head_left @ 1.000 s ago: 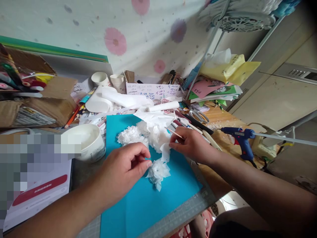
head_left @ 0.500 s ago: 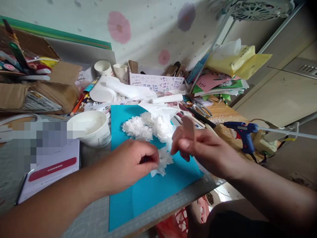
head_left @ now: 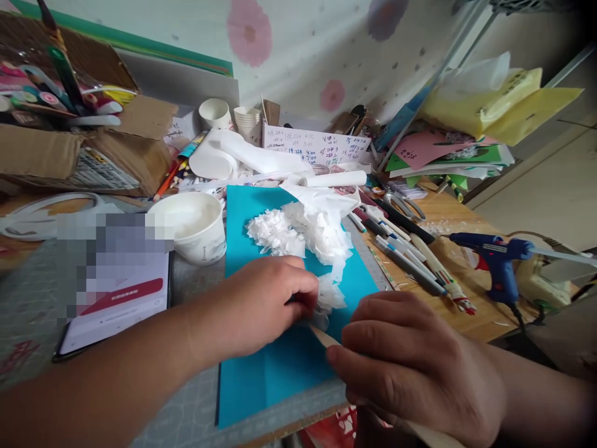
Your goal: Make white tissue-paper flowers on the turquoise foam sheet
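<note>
My left hand [head_left: 265, 302] is closed in a pinch at the edge of a small crumpled piece of white tissue paper [head_left: 332, 296]. Beneath it lies a blue card [head_left: 261, 398]. In my right hand [head_left: 415, 358] is a flat wooden craft stick [head_left: 323, 338], its narrow tip close to my left fingertips. Whether the tip touches the tissue is hidden. Ruffled white tissue paper clumps [head_left: 276, 231] sit on the far half of the card.
A white paper bowl [head_left: 198, 239] stands left of the card, beside a phone [head_left: 135, 311]. Several pens [head_left: 410, 261] and a blue glue gun [head_left: 494, 255] lie to the right. Behind are paper cups [head_left: 247, 121] and a cardboard box [head_left: 88, 155].
My right hand has come down and nearer, turning the stick from upright to pointing at my left fingers. My left hand stays by the tissue piece. The camera view has shifted.
</note>
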{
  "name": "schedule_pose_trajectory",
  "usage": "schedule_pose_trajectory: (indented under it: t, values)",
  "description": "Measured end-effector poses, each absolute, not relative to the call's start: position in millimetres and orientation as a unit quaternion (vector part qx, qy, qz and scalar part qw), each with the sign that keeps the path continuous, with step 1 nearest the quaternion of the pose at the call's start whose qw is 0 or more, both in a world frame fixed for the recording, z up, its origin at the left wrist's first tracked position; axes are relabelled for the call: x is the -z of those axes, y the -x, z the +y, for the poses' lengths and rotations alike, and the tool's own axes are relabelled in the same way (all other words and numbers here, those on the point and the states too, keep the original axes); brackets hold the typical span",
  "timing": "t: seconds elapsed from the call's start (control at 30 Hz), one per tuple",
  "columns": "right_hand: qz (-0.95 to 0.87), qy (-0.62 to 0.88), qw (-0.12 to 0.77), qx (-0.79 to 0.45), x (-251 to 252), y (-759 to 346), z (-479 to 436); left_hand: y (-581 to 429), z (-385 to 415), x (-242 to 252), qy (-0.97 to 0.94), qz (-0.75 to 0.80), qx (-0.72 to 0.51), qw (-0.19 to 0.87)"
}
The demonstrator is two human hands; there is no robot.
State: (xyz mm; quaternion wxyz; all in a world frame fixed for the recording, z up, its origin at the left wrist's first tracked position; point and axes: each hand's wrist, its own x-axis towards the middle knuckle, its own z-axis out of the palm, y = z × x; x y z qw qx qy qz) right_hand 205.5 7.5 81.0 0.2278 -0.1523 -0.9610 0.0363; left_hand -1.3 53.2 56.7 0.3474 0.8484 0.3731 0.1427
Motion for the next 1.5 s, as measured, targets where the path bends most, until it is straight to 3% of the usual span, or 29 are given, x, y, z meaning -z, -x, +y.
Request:
schedule_pose_trajectory:
  t: [0.63,0.77,1.0,1.33,1.4,1.5]
  values:
    - [-0.972,0.149,0.183,-0.013,-77,-202,12,3,55,-56,-0.849,0.400,-0.160,0.306]
    - [-0.972,0.146,0.179,-0.029,-78,-210,13,6,55,-58,-0.866,0.369,-0.137,0.309]
    - [-0.928,0.193,0.281,-0.153,-85,-222,16,10,55,-64,-0.871,0.341,-0.089,0.342]
    - [-0.942,0.180,0.223,-0.174,-80,-215,22,11,58,-68,-0.829,0.400,-0.124,0.372]
    - [-0.922,0.198,0.262,-0.203,-82,-222,23,11,59,-65,-0.818,0.412,-0.138,0.378]
    - [-0.844,0.270,0.400,-0.236,-83,-237,32,10,60,-62,-0.804,0.427,-0.144,0.387]
